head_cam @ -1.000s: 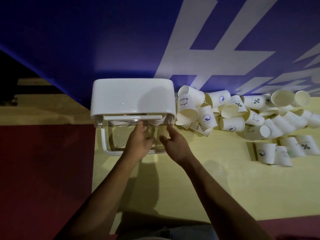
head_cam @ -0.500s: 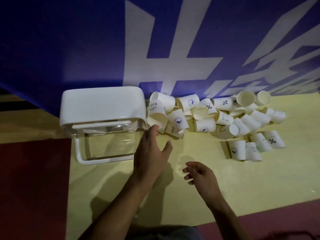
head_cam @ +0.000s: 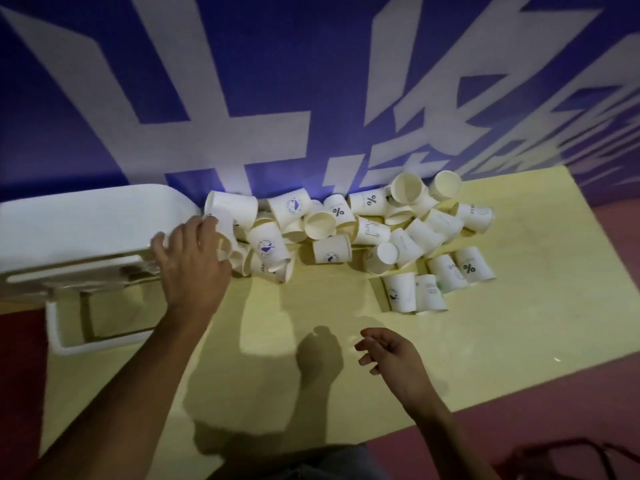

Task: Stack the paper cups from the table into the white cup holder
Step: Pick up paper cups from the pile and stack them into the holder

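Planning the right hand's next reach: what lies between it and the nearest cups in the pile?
Nothing. In the head view, only bare yellow table separates the right hand from the two nearest cups.

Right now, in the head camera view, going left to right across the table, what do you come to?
White cup holder → left hand reaching into the near end of the pile → heap of paper cups along the blue banner → bare yellow table. The right hand hovers nearer, open and empty.
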Demonstrator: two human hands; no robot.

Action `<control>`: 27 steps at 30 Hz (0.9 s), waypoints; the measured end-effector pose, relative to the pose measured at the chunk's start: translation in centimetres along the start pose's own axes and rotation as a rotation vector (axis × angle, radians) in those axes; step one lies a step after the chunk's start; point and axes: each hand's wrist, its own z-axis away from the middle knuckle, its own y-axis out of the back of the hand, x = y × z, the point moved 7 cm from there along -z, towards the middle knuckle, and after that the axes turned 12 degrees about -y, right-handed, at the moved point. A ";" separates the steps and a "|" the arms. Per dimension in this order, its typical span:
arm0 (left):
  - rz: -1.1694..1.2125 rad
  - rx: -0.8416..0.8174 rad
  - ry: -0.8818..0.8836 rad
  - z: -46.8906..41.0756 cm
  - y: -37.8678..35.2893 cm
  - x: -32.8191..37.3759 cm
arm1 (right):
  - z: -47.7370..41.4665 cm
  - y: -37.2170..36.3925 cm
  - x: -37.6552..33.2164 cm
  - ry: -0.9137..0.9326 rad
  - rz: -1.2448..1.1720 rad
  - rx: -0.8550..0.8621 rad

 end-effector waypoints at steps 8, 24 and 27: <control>0.248 0.191 -0.005 1.8 4.9 8.3 | -4.5 11.4 -3.7 0.141 0.109 0.450; 0.389 -0.127 -0.055 4.3 -0.2 17.3 | -13.8 1.6 -15.5 0.643 1.482 0.433; 0.388 -0.163 -0.016 5.4 -0.8 15.8 | -14.6 0.9 -15.7 0.607 1.571 0.443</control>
